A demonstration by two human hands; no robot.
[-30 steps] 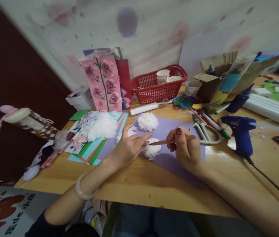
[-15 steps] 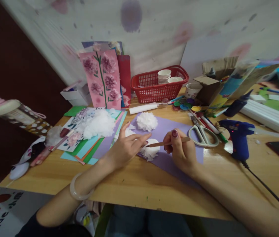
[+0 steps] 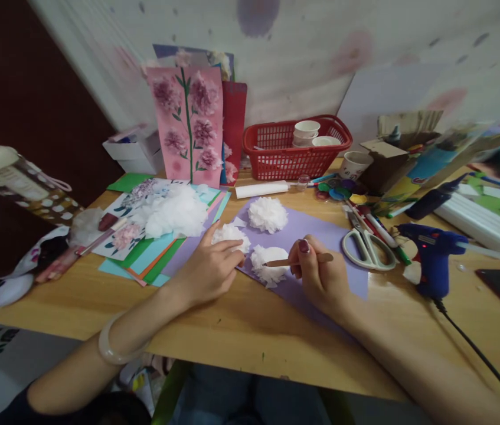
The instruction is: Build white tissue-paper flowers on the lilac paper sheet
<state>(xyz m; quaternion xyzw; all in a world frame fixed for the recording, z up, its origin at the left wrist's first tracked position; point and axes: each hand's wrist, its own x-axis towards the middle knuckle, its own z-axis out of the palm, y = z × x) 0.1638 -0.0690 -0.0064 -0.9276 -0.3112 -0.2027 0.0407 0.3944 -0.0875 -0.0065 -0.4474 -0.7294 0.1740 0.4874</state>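
Pinched in my right hand is a brown pencil, its pointed end to the left. That tip lies over the white paper flower nearest me, which has a smooth white top and ruffled petals below. My left hand is open, fingers loosely spread and holding nothing. Its fingertips cover the lower edge of a second white paper flower; whether they press on it I cannot tell. A third white paper flower sits farther back on the purple sheet.
White-handled scissors lie right of the sheet, beside a blue glue gun with a cord. White tissue pieces heap on coloured papers at left. A red basket with paper cups and a pink flower picture stand behind.
My left hand has moved left, off the nearest flower toward the second one, uncovering more of both. My right hand keeps the pencil over the nearest flower. The camera view has shifted slightly.
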